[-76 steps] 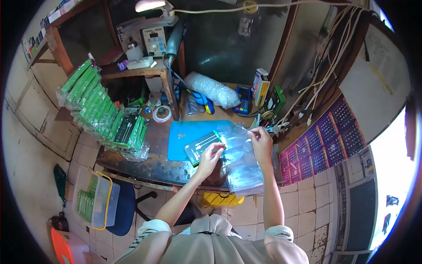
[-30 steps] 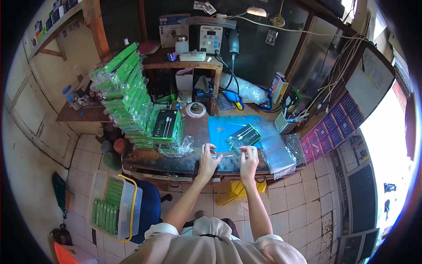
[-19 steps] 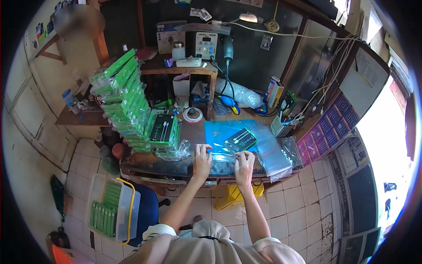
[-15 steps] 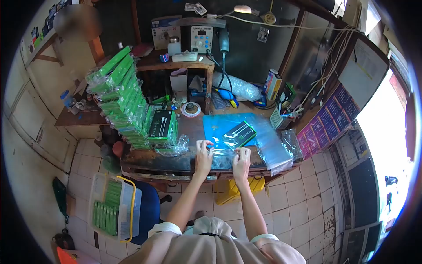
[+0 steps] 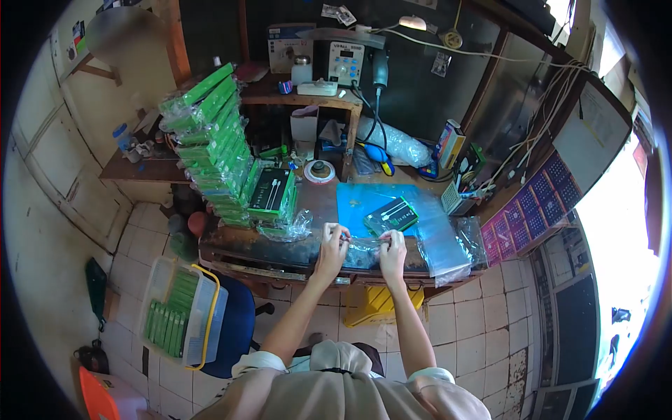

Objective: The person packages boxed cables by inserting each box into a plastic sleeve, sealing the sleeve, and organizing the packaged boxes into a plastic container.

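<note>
My left hand [image 5: 332, 248] and my right hand [image 5: 393, 253] are at the front edge of the workbench, both with fingers pinched. Between them they hold the near edge of a clear plastic bag [image 5: 362, 244]. Just beyond the fingers lies a black and green box [image 5: 391, 215] with a white cable picture, on a blue sheet [image 5: 353, 203]. The bag seems to reach around this box, though its far outline is hard to see. To the right, flat clear plastic bags [image 5: 442, 245] hang slightly over the bench edge.
On the left of the bench leans a tall stack of plastic-wrapped green boxes [image 5: 213, 143], beside a shorter pile topped by a black box [image 5: 274, 190]. A bin of green boxes [image 5: 150, 308] stands by a blue chair [image 5: 238, 329]. A yellow stool [image 5: 374, 306] sits below the bench.
The whole view has shifted a little, so the bench appears further right. Both hands still pinch the bag edge, with only a slight change in finger position.
</note>
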A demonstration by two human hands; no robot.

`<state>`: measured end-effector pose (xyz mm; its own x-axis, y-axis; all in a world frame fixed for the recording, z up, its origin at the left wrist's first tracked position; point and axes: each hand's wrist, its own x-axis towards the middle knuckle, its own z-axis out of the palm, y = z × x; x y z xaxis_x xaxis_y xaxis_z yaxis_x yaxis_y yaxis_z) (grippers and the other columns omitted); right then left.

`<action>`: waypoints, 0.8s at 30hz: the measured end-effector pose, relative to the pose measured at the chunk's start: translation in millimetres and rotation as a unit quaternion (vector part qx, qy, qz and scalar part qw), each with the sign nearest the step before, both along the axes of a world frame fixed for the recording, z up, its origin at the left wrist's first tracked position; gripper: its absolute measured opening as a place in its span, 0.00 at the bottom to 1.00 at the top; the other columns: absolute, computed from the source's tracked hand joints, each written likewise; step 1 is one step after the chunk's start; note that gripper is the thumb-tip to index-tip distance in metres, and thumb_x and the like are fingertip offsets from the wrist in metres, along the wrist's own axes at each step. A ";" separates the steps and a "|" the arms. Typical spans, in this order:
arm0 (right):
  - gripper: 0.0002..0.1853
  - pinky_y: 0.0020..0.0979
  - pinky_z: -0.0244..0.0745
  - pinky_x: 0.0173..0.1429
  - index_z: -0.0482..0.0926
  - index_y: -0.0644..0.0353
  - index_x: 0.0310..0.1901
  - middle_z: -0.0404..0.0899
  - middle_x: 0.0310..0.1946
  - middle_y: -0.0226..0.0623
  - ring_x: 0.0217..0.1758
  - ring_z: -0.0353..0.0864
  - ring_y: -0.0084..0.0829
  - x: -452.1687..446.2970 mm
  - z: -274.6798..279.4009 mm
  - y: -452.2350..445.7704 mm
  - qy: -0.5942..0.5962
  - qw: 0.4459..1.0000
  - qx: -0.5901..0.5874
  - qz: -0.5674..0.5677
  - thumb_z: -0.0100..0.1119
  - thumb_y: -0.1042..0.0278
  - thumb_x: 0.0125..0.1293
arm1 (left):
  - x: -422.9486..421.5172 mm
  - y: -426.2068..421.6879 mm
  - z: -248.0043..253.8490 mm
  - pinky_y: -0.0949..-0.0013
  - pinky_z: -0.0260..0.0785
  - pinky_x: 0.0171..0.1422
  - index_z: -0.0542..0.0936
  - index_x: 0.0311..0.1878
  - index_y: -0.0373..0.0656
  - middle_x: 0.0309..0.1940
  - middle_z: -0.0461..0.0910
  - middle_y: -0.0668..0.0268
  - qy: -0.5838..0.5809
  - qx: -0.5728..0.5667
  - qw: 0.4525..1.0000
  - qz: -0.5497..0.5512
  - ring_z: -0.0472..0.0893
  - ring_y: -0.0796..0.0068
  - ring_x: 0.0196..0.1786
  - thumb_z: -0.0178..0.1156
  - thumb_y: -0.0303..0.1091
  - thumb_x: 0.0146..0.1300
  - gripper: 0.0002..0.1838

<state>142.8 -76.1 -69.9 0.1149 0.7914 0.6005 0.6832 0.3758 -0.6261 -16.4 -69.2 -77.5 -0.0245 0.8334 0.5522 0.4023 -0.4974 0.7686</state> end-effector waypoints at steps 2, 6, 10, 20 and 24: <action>0.07 0.27 0.74 0.26 0.70 0.66 0.33 0.69 0.33 0.40 0.25 0.78 0.28 2.5 19.5 -0.3 0.183 0.969 -0.154 0.061 0.47 0.86 0.53 | -5.7 -7.9 17.2 0.63 0.65 0.42 0.71 0.37 0.42 0.38 0.64 0.60 -0.015 -0.036 0.998 -0.042 0.71 0.61 0.38 0.62 0.24 0.50 0.12; 0.06 0.24 0.72 0.24 0.71 0.67 0.36 0.75 0.26 0.38 0.20 0.77 0.24 16.0 41.6 12.8 0.199 0.954 -0.197 0.107 0.52 0.81 0.56 | -3.9 -10.1 40.3 0.61 0.57 0.52 0.75 0.41 0.56 0.44 0.65 0.66 0.170 0.111 0.979 0.012 0.65 0.66 0.49 0.68 0.36 0.44 0.19; 0.07 0.24 0.73 0.25 0.73 0.67 0.37 0.78 0.26 0.40 0.22 0.79 0.25 33.9 56.3 28.6 0.191 0.936 -0.239 0.175 0.55 0.80 0.55 | 7.2 1.9 59.0 0.62 0.54 0.55 0.77 0.37 0.60 0.45 0.67 0.74 0.305 0.172 0.936 0.031 0.65 0.69 0.49 0.69 0.40 0.42 0.16; 0.05 0.28 0.79 0.25 0.75 0.71 0.32 0.78 0.27 0.42 0.24 0.81 0.30 77.6 69.5 73.4 0.075 0.913 -0.291 0.277 0.52 0.81 0.52 | 23.0 -1.5 77.7 0.64 0.58 0.50 0.75 0.22 0.51 0.37 0.74 0.78 0.237 0.204 0.946 -0.087 0.68 0.70 0.46 0.69 0.41 0.42 0.11; 0.07 0.27 0.78 0.30 0.75 0.67 0.34 0.78 0.29 0.39 0.27 0.81 0.28 68.4 73.3 89.0 -0.060 0.902 -0.260 0.340 0.53 0.83 0.52 | 34.0 -6.2 84.6 0.69 0.64 0.42 0.75 0.23 0.48 0.31 0.76 0.74 0.247 0.174 0.939 -0.165 0.72 0.72 0.36 0.67 0.39 0.48 0.10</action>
